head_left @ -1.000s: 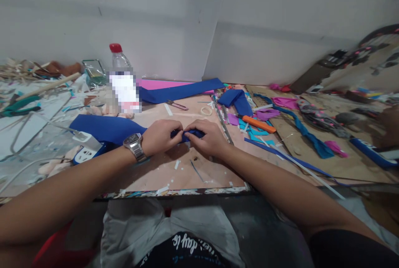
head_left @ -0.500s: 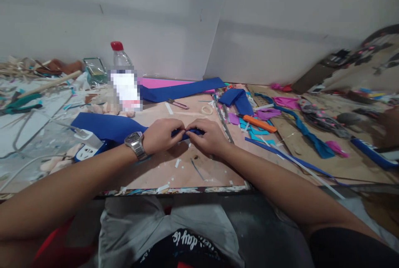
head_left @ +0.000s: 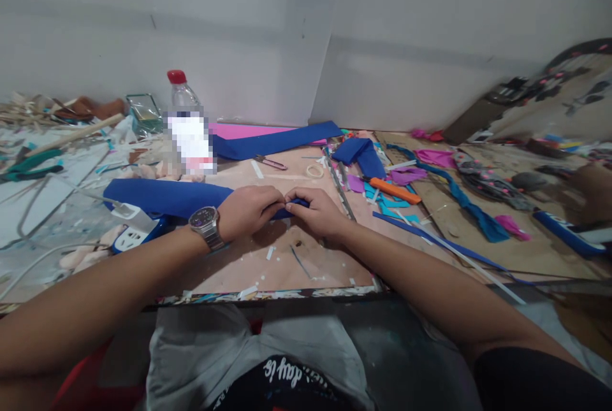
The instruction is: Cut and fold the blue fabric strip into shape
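A long blue fabric strip runs from the left of the table into my hands. My left hand, with a metal watch at its wrist, is closed on the strip, thumb and fingers pinched. Right beside it, fingertips nearly touching, my right hand pinches the strip's end, where it looks narrow and folded. The fingers hide the exact fold. Under both hands lies the tan tabletop with small white scraps on it.
Behind my hands are small snips, a tape ring and another blue strip. An orange cutter lies among scraps on the right. A power socket, a phone and a red-capped bottle stand left. A co-worker's blurred hand shows far right.
Both hands stay pinched on the blue strip at nearly the same spot. My left wrist has turned so the watch face shows more, and the view has shifted slightly.
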`<state>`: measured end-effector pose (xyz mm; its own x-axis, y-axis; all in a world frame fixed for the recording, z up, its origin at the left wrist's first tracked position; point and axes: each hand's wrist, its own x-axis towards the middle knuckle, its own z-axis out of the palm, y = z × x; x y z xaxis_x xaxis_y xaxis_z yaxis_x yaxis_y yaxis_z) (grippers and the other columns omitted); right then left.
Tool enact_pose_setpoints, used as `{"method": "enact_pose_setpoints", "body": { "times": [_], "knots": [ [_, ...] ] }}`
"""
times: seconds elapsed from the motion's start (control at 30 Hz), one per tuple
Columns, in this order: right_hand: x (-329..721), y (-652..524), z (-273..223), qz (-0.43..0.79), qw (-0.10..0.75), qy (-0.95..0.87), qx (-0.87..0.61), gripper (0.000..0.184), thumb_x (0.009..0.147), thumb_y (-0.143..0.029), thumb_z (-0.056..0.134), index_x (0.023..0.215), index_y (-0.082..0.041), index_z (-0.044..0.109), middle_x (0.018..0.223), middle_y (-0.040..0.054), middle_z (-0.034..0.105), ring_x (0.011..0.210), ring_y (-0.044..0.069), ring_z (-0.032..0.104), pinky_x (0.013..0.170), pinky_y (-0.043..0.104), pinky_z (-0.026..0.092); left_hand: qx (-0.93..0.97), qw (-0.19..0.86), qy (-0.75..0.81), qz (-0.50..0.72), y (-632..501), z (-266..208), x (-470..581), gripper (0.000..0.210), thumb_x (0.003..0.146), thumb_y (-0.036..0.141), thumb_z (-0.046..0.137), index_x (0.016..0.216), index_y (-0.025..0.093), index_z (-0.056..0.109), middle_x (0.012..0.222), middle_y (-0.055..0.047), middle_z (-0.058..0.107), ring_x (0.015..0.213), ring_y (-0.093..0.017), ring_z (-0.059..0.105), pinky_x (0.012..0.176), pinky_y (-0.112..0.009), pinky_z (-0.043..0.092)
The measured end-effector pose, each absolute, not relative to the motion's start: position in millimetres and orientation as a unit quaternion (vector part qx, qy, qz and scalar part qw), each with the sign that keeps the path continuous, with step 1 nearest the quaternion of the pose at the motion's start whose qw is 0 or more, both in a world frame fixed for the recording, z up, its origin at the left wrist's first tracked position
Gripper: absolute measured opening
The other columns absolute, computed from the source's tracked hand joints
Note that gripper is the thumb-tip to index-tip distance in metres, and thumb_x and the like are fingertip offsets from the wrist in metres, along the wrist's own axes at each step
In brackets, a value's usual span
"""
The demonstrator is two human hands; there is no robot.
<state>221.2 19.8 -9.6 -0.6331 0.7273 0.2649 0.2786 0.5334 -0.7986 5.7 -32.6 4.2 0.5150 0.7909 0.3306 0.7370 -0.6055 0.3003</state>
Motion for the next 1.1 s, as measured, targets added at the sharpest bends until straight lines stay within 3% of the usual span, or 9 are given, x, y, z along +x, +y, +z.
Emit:
{"method": "enact_pose_setpoints", "body": {
  "times": [0.1, 0.23, 0.47, 0.7, 1.1],
  "knots": [
    [221.3, 19.8, -11.2, 0.398, 0.304, -0.808, -0.31, 0.012, 0.088, -0.026, 0.063, 0.088, -0.019, 0.073, 0.083, 0.0003, 0.073, 0.078, 0.017, 0.064, 0.073, 0.027, 0.049, 0.859, 0.069, 0.457, 0.22, -33.4, 6.2, 5.8, 0.024, 0.106, 0.032, 0.048, 0.104, 0.019, 0.069, 0.096, -0.006, 0.075, 0.088, -0.022, 0.068, 0.08, -0.034, 0.047],
    [223.4, 19.7, -10.3, 0.344, 0.314, -0.833, -0.298, 0.013, 0.088, -0.026, 0.068, 0.094, -0.019, 0.077, 0.09, 0.0032, 0.077, 0.084, 0.019, 0.069, 0.08, 0.03, 0.051, 0.846, 0.089, 0.481, 0.212, -33.4, 8.6, 5.8, 0.025, 0.104, 0.032, 0.049, 0.099, 0.019, 0.069, 0.094, -0.006, 0.075, 0.085, -0.022, 0.068, 0.076, -0.033, 0.046],
    [224.1, 20.6, -8.9, 0.344, 0.323, -0.829, -0.3, 0.012, 0.089, -0.026, 0.067, 0.088, -0.018, 0.076, 0.082, 0.002, 0.074, 0.077, 0.017, 0.067, 0.076, 0.029, 0.05, 0.84, 0.111, 0.478, 0.233, -33.7, 6.2, 7.0, 0.022, 0.102, 0.031, 0.051, 0.1, 0.02, 0.07, 0.094, -0.005, 0.076, 0.086, -0.022, 0.069, 0.077, -0.033, 0.046],
    [224.6, 20.7, -6.2, 0.234, 0.33, -0.882, -0.241, 0.01, 0.092, -0.024, 0.067, 0.091, -0.019, 0.075, 0.089, 0.006, 0.076, 0.083, 0.02, 0.068, 0.08, 0.033, 0.051, 0.838, 0.12, 0.482, 0.226, -33.0, 5.3, 6.8, 0.02, 0.1, 0.031, 0.054, 0.099, 0.019, 0.07, 0.095, -0.005, 0.077, 0.086, -0.022, 0.069, 0.078, -0.033, 0.046],
    [225.4, 23.1, -8.6, 0.239, 0.331, -0.872, -0.27, 0.009, 0.092, -0.023, 0.067, 0.092, -0.017, 0.075, 0.087, 0.0054, 0.075, 0.081, 0.019, 0.068, 0.077, 0.031, 0.05, 0.834, 0.105, 0.494, 0.219, -30.0, 10.4, 0.7, 0.026, 0.099, 0.033, 0.051, 0.096, 0.019, 0.073, 0.092, -0.007, 0.077, 0.085, -0.023, 0.069, 0.076, -0.034, 0.043]
  ]
}}
